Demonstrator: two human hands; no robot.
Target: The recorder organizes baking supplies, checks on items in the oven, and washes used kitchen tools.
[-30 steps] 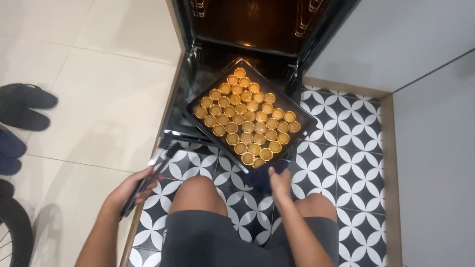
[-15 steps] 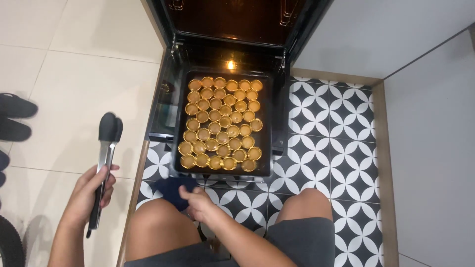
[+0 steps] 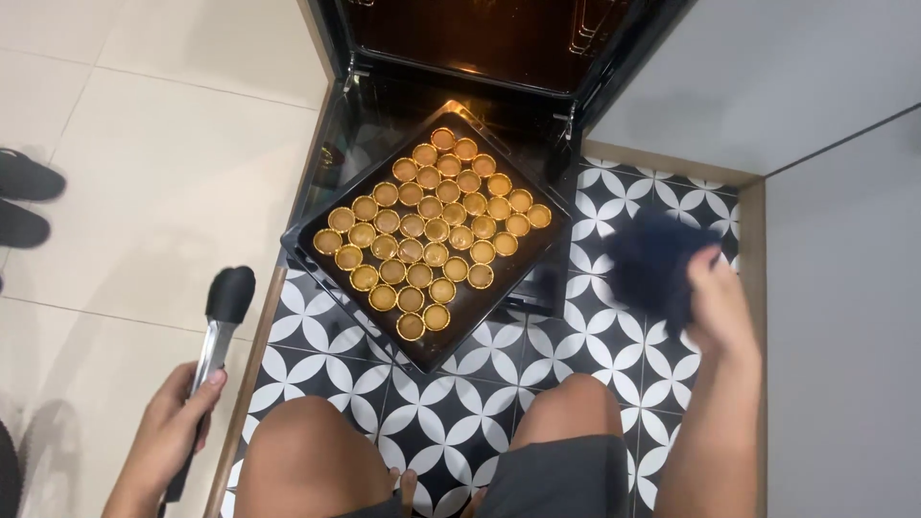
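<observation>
A black baking tray (image 3: 317, 264) rests on the open oven door (image 3: 355, 115), turned at an angle. It is filled with several small round golden tart shells (image 3: 432, 230). My left hand (image 3: 173, 427) grips black-tipped metal tongs (image 3: 221, 317) at the lower left, away from the tray. My right hand (image 3: 720, 307) is raised at the right, holding a dark blue cloth (image 3: 652, 264), clear of the tray. My knees (image 3: 297, 451) are below the tray.
The open oven cavity (image 3: 480, 38) glows at the top. Black-and-white patterned tiles (image 3: 662, 206) lie under me, pale floor tiles (image 3: 144, 173) to the left. Dark slippers (image 3: 29, 197) sit at the far left. A grey cabinet (image 3: 844, 288) stands at the right.
My right hand has let go of the tray's front edge and lifted to the right with the cloth. The tray now sits rotated. My left hand stays low with the tongs.
</observation>
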